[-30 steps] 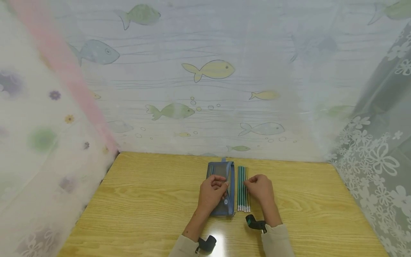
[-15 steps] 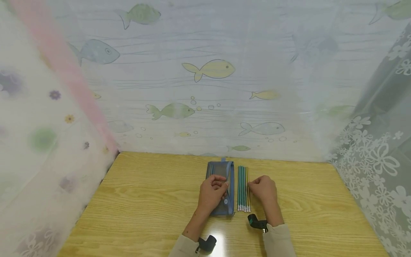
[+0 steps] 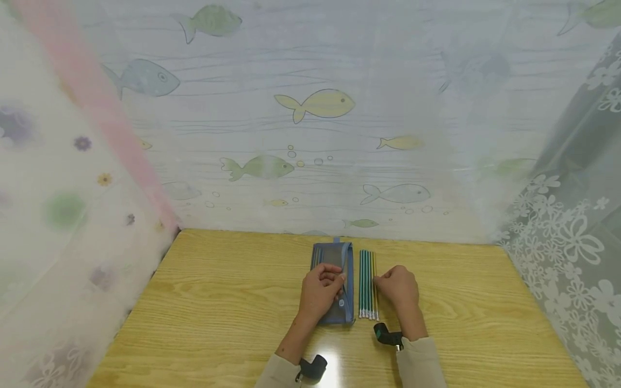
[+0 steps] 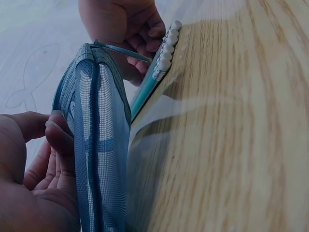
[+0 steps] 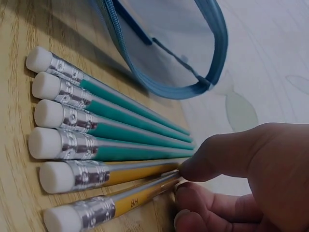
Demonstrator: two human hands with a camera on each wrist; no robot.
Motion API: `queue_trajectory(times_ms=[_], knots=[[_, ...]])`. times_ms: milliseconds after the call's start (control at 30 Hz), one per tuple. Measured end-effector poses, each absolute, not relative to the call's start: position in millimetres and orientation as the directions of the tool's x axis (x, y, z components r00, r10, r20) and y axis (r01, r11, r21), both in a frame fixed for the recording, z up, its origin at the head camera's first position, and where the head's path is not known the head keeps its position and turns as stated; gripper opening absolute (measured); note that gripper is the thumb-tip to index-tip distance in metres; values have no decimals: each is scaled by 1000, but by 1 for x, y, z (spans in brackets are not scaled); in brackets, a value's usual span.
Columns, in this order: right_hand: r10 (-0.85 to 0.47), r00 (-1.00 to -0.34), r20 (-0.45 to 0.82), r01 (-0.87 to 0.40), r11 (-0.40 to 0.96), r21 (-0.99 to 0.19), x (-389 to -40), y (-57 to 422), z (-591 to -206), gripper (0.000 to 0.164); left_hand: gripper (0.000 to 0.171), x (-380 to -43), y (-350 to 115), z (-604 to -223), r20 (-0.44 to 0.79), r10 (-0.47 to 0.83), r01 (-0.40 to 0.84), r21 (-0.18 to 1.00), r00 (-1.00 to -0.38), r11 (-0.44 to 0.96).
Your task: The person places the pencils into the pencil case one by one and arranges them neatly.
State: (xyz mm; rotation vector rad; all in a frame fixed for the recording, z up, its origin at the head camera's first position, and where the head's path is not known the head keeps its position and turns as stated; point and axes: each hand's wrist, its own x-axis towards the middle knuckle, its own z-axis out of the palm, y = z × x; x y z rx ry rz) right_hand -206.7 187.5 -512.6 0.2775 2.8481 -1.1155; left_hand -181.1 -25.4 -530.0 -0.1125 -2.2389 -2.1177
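In the head view a blue mesh pencil case [image 3: 333, 254] lies on the table with its zip side gaping toward the right; slim pencils show through its left part. My left hand [image 3: 317, 293] pinches the edge of that opening between thumb and fingers. Right of the case, a row of pencils with white erasers lies side by side. Several are green [image 5: 120, 149] and two are yellow. My right hand [image 3: 400, 285] pinches the outermost yellow pencil [image 5: 129, 202] between thumb and fingertips, beyond its HB mark, and its eraser end sits slightly apart from the others.
The wood-grain table [image 3: 223, 302] ends at a pale fish-print curtain [image 3: 310, 183] behind the case. Flower-print cloth [image 3: 92, 269] hangs at the left, and lace [image 3: 572, 237] hangs at the right. A black camera [image 3: 387, 335] sits on the right wrist.
My right hand has shifted a little to the right, from over the pencil row to its outer yellow pencil. The left hand has stayed on the pencil case.
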Motion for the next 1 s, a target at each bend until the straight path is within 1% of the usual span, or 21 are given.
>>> queue_trajectory(times_ms=[133, 400, 700, 1000], knots=[[149, -980, -129, 197, 729, -655, -206, 187, -513, 38, 17, -182, -25, -532, 97, 9, 97, 994, -995, 48], [148, -980, -136, 200, 737, -645, -206, 187, -513, 40, 17, -182, -26, -533, 106, 7, 106, 993, -994, 47], [161, -975, -153, 221, 765, -605, -204, 184, -508, 32, 19, -181, -26, -531, 83, 6, 83, 993, -997, 80], [183, -971, -155, 240, 776, -584, -202, 180, -506, 33, 18, -182, -26, -531, 93, 6, 93, 994, -996, 65]])
